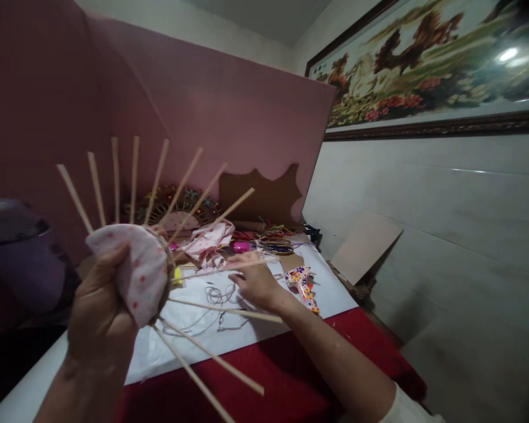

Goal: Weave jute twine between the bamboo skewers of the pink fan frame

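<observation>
A half-round piece covered in pink dotted fabric (143, 267) is raised at the left, with several thin wooden sticks (158, 179) fanning out from its curved edge. My left hand (103, 299) is closed on it, thumb across the fabric. Thin cord runs along the curved edge where the sticks begin. Over the table, my right hand (255, 282) has its fingers bent together behind one of the sticks; what they hold, if anything, I cannot make out. Loose brown cord (220, 295) lies in coils on the white tabletop, just left of that hand.
A flower-patterned glue gun (303, 288) lies right of my right hand. Further back are crumpled pink fabric (209, 241), a decorated fan-shaped piece (180, 220) and cut brown cardboard (260, 197). Red cloth (247, 376) covers the table's front. A purple object (26, 264) stands left.
</observation>
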